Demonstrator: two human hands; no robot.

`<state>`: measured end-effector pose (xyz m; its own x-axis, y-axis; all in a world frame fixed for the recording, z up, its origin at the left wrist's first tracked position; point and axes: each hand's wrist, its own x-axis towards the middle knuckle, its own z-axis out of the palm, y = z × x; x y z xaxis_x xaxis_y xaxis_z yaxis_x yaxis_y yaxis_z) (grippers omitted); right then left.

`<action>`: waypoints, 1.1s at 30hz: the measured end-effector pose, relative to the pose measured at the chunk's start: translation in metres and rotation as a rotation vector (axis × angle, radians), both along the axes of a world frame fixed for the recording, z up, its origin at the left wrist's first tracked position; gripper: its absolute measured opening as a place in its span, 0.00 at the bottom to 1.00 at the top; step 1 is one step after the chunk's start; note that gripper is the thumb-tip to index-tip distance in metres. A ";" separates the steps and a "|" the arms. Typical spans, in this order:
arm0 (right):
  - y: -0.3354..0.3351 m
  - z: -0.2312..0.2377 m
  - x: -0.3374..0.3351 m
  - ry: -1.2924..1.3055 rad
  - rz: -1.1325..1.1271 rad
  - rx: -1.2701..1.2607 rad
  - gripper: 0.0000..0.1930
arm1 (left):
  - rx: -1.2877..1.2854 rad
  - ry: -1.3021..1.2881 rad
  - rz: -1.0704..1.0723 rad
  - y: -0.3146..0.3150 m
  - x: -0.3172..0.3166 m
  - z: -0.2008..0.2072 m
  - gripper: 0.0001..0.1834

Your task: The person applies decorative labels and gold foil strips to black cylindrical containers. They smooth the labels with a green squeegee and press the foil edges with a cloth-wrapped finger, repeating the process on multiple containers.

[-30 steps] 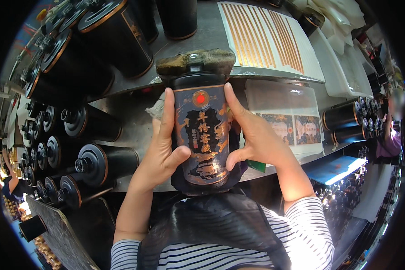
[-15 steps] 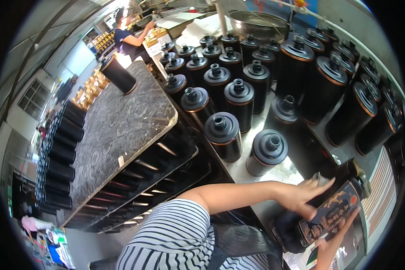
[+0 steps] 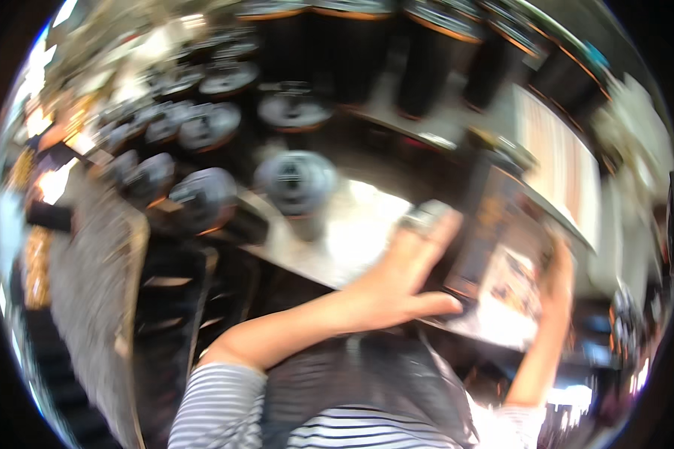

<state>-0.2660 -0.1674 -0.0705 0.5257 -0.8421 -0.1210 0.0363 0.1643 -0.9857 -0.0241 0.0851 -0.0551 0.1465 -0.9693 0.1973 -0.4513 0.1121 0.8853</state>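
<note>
Flanking the dark bottle [image 3: 489, 217], my left hand [image 3: 401, 280] spreads thumb from fingers; my right hand [image 3: 558, 269] blurs, its grip I cannot tell; black bottles [image 3: 296, 183] crowd leftward.

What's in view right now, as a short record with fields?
Left hand: spread hand at the left of a decorated dark bottle; contact unclear
Right hand: blurred hand to the bottle's right; grip unclear
Upper right: pale striped sheet
Left side: several dark bottles, upright
Clothing: dark apron, striped top
Picture: motion-blurred
</note>
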 end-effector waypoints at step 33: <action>0.127 0.075 0.097 0.062 0.460 -1.628 0.06 | -0.048 0.361 0.312 0.014 0.014 -0.001 0.19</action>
